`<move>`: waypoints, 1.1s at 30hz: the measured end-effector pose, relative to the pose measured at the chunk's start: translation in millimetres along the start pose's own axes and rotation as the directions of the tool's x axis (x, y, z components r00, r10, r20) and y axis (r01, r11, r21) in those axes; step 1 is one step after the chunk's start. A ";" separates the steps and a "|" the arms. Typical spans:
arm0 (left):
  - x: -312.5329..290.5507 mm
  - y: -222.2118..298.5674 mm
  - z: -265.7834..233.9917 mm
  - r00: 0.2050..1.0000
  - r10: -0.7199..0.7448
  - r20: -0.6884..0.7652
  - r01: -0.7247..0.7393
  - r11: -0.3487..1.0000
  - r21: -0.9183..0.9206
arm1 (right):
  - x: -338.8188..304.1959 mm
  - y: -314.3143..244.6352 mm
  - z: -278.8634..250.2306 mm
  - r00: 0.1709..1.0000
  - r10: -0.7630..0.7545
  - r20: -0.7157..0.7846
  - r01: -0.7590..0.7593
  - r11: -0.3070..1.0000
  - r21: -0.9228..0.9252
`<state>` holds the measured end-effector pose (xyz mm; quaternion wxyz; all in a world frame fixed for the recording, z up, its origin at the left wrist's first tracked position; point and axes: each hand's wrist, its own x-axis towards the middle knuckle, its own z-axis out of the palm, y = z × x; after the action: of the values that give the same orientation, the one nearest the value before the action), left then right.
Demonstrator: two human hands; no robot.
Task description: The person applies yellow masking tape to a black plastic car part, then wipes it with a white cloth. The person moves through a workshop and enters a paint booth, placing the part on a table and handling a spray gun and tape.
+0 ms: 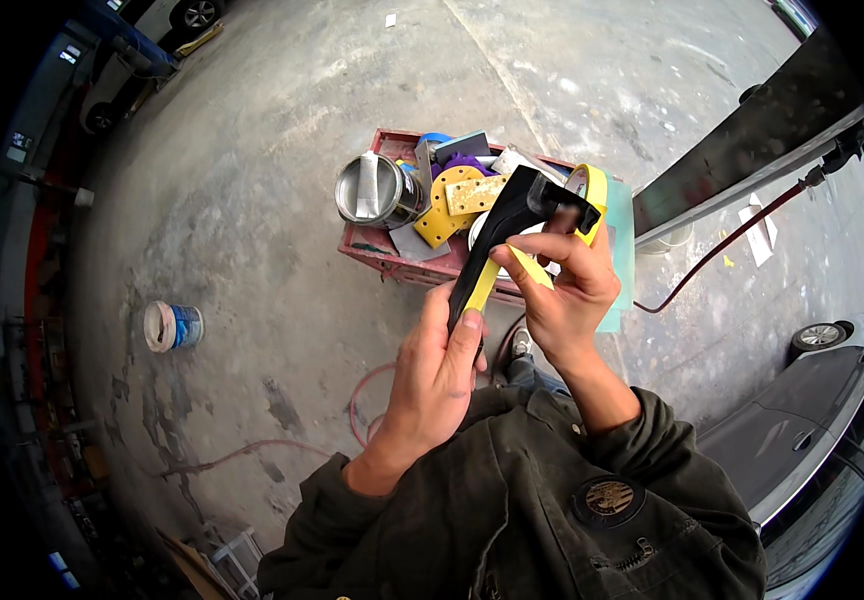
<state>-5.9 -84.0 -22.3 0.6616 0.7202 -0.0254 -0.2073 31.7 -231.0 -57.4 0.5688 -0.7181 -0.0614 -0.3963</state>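
Note:
My left hand is closed round the lower end of a long black plastic part, broader at its far end, its exact kind unclear. A strip of yellow masking tape lies along its right edge, under my left thumb. My right hand is closed with thumb and forefinger pinching the tape further up, where a loose flap sticks out. Just beyond the right fingers is a yellow tape roll; whether that hand also supports it is hidden.
Beneath my hands stands a red cart holding a paint can, yellow sanding discs and other supplies. A bucket sits on the floor at left. At right are a dark post, a hose and a grey car.

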 end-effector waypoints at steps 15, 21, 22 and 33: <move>5.1 2.0 2.7 0.998 0.029 -0.048 -0.027 0.998 0.052 | 5.5 -4.0 2.3 0.996 -0.087 -0.028 0.085 0.995 -0.049; 7.0 3.4 1.9 0.997 0.021 -0.072 -0.017 0.999 0.049 | 6.2 -6.5 2.4 0.997 -0.082 -0.013 0.080 0.993 -0.085; 7.0 4.5 2.0 0.996 0.015 -0.086 -0.011 0.999 0.046 | 6.5 -6.8 2.5 0.996 -0.083 -0.011 0.082 0.993 -0.090; 14.7 4.0 -11.0 0.994 0.056 0.094 -0.049 0.996 -0.075 | 6.0 -8.4 4.2 0.994 -0.110 -0.011 0.109 0.991 -0.083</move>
<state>12.2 -78.7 -22.0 0.6904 0.6841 -0.0686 -0.2251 33.3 -226.7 -47.3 0.5166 -0.7333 -0.0802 -0.4346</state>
